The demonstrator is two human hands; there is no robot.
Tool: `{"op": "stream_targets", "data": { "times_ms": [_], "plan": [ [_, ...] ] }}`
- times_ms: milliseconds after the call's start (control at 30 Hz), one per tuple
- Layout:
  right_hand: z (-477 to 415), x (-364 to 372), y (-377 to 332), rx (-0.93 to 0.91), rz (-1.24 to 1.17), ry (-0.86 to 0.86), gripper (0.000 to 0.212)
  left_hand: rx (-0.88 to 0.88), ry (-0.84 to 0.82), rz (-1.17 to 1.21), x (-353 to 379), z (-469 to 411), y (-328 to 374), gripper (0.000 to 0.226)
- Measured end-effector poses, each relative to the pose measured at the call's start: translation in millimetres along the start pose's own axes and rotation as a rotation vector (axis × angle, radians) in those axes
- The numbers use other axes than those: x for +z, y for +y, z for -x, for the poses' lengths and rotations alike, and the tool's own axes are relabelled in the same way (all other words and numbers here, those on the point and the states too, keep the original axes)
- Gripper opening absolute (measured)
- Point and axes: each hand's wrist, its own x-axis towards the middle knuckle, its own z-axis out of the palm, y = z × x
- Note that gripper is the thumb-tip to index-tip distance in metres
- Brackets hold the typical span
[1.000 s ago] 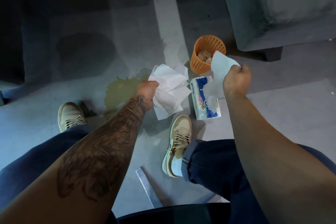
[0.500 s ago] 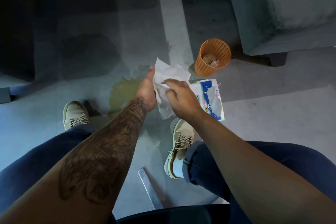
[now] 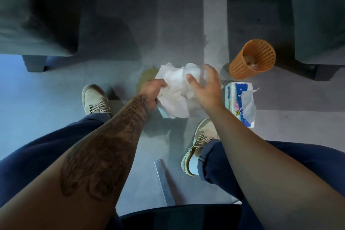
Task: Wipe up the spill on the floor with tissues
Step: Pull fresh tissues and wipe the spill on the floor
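Note:
A yellowish spill (image 3: 146,78) lies on the grey floor, mostly hidden behind a bunch of white tissues (image 3: 175,87). My left hand (image 3: 152,92) grips the tissues at their left edge, above the floor. Just right of the bunch, my right hand (image 3: 204,85) has its fingers spread, touching or nearly touching the tissues. A blue and white tissue pack (image 3: 240,102) lies on the floor to the right, one sheet sticking out of it.
An orange slotted bin (image 3: 250,61) with used tissues inside stands behind the pack. Grey sofas stand at far left (image 3: 37,24) and far right (image 3: 321,15). My two beige shoes (image 3: 95,101) (image 3: 201,140) flank the spill. A metal strip (image 3: 164,181) lies near my knees.
My right hand brought its tissue over to the bunch in my left hand, then opened. The view tilted, bringing the left sofa into view.

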Motion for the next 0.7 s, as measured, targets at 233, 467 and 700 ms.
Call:
{"op": "stream_targets", "data": {
  "times_ms": [233, 467, 700],
  "plan": [
    [-8, 47, 20, 0.426, -0.351, -0.553, 0.049, -0.114, 0.031, 0.11, -85, 1, -18, 0.047],
    [19, 127, 34, 0.512, -0.04, -0.685, 0.039, -0.146, 0.244, 0.036, -136, -6, -56, 0.02],
    [27, 185, 40, 0.399, 0.119, -0.586, 0.03, -0.176, 0.303, -0.074, -183, -28, -99, 0.027]
  ]
}}
